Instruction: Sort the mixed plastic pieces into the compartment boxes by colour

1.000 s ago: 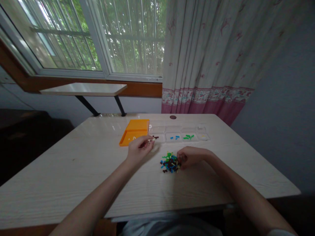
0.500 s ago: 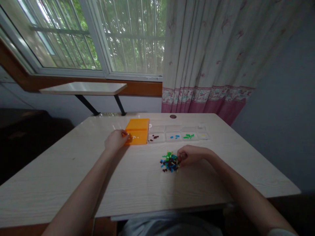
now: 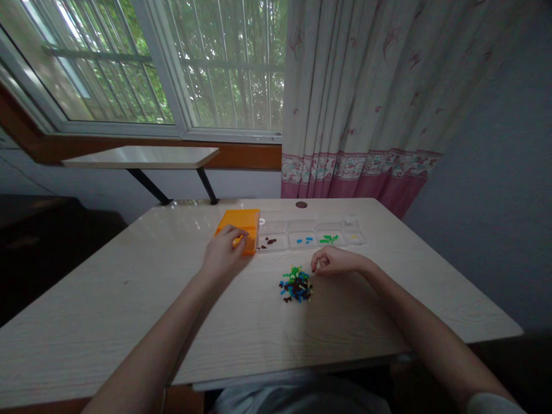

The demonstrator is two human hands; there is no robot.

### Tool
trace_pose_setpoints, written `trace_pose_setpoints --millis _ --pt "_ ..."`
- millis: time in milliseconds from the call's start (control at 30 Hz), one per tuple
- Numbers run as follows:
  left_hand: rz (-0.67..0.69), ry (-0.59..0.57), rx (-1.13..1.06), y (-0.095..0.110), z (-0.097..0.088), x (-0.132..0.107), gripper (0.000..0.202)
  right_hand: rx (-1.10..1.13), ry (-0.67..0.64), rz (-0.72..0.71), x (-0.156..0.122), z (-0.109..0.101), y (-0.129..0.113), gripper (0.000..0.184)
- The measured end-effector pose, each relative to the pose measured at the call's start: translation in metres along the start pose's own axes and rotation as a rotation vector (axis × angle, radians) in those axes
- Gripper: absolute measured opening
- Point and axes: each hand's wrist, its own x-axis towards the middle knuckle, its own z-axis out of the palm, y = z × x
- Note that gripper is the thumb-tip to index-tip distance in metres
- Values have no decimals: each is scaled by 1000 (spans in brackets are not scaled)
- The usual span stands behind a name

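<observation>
My left hand (image 3: 225, 250) is over the near half of the orange container (image 3: 238, 218), its fingers apart and curved, and it covers much of what lies there. My right hand (image 3: 338, 261) is above the table, just right of the pile of small building bricks (image 3: 296, 286). Its thumb and fingertips are pinched on a tiny dark brick, apart from the pile. Blue, green, dark brown and pale yellow pieces are mixed in that pile. Beyond it lies a clear compartment box (image 3: 287, 249), with dark brown bricks (image 3: 271, 241), blue bricks (image 3: 305, 240), green bricks (image 3: 329, 238) and yellow bits (image 3: 354, 236) in separate compartments.
The wooden table (image 3: 241, 333) has a round dark cable hole (image 3: 301, 204) near its back edge. A raised shelf (image 3: 146, 156) on black legs stands at the back left. Behind are a barred window and a patterned curtain (image 3: 345, 103).
My left hand has moved right, from the container's left edge to over its near half, its fingers spreading. My right hand has lifted slightly off the pile with a dark brick.
</observation>
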Motion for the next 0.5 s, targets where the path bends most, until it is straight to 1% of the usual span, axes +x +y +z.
trace_pose_setpoints --millis 33,67,133,200,267,367,500 --pt "48 -20 -21 10 2 -4 24 20 0 -11 0 -1 2 19" --pt "114 -60 -45 20 5 -8 22 39 -1 -24 0 -2 3 20" --pt "254 -99 -99 36 10 -16 20 67 6 -51 1 -1 4 21" --pt "377 -129 -131 48 15 -22 20 102 57 -70 3 2 4 23" --pt "464 -163 -141 56 18 -27 19 162 132 -87 8 8 1 26" --pt "531 -178 -148 61 21 -31 19 269 213 -100 16 22 -7 31" --pt "557 -144 -168 62 22 -33 18 420 274 -92 24 40 -20 37"
